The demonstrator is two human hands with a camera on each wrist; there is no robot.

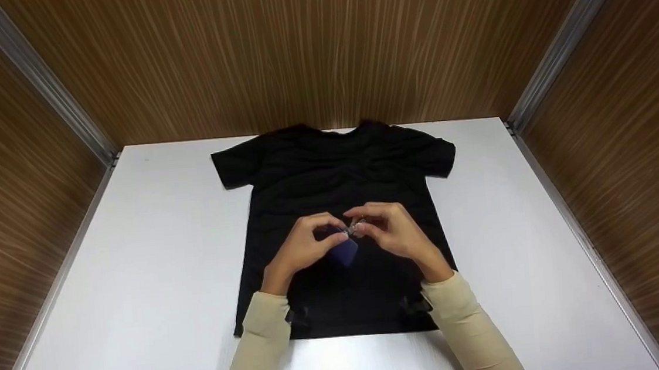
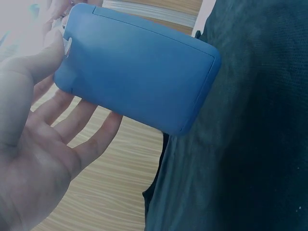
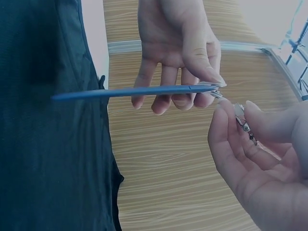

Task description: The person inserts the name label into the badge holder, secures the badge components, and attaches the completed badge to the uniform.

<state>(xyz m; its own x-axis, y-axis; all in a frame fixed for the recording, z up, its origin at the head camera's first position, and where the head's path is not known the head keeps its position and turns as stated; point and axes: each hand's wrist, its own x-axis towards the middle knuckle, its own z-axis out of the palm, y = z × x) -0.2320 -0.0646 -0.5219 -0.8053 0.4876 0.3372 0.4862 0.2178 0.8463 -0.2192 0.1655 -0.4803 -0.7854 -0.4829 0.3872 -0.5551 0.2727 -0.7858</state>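
Observation:
My left hand [image 1: 302, 245] pinches one end of a thin blue card holder [image 2: 137, 70] between thumb and fingers. The holder is a flat rectangle with rounded corners, seen edge-on in the right wrist view. Facing it, my right hand [image 1: 396, 231] grips a small silver metal clip [image 3: 246, 126] between thumb and forefinger. The clip sits right by the holder's pinched end, where a bit of metal shows under the left thumb. Both hands are raised over the middle of a black T-shirt [image 1: 341, 190], which lies spread flat with its neck away from me.
The shirt lies on a white table [image 1: 152, 252], its collar at the far edge. A wood-grain panel [image 1: 295, 52] rises behind the table, with similar panels on the left and right. Grey metal rails [image 1: 570, 31] run along the corners.

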